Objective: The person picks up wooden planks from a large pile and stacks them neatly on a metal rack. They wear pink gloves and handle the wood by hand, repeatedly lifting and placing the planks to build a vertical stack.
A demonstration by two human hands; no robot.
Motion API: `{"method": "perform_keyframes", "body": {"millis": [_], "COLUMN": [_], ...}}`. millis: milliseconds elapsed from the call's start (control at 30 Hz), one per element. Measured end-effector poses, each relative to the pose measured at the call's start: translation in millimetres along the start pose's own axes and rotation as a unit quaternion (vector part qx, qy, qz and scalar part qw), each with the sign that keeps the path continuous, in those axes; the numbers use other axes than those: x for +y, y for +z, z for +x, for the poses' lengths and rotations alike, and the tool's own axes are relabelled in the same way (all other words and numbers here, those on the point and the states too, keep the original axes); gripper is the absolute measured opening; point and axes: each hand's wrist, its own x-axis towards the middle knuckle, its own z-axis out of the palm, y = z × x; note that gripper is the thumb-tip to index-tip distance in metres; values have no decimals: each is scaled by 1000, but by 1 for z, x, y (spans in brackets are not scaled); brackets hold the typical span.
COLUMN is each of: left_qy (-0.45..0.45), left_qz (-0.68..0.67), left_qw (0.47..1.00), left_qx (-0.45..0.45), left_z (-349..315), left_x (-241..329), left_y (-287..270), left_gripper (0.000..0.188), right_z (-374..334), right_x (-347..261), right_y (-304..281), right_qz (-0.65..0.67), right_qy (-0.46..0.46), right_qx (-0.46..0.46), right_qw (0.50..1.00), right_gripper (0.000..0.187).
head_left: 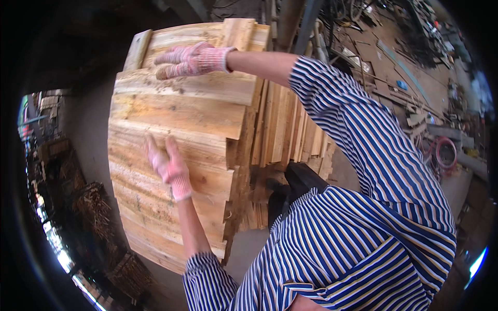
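Stacked boards [176, 120] lie under left fingers [171, 147] and right fingers [172, 71].

Blurry fingers [173, 148] of left hand [169, 167]

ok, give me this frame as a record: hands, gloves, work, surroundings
left hand: open, fingers spread, over stacked boards; contact unclear
right hand: open, fingers extended, over the boards near picture top; contact unclear
gloves: pinkish knit, both hands
boards: pale wood, side by side, ends uneven
nearby: second stack, right of the boards
sleeves: striped
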Motion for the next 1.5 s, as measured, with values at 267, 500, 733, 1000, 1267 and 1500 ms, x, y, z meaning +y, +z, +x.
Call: {"method": "perform_keyframes", "body": {"millis": [267,500,733,1000,1267,1500], "left_qy": [-109,-218,-286,-254,-214,-244], "left_qz": [-290,-69,120,63,86,46], "left_qw": [908,939,906,907,906,907], "left_qx": [-283,-257,-288,-329,-355,-340], "left_z": [-179,-181,-166,-150,-108,-133], "left_x": [102,-1,19,18,76,138], "left_y": [143,330,425,413,317,230], "left_gripper": [52,85,93,85,81,84], "right_z": [-284,-419,-421,-420,-422,-450], "right_x": [112,168,176,179,159,98], "right_y": [35,222,283,243,255,277], "right_qz": [2,91,129,187,689,776], "right_qy": [470,688,596,617,518,351], "right_qx": [339,140,270,101,317,337], "right_qw": [815,706,745,757,397,401], "right_gripper": [63,64,67,84,90,63]}}
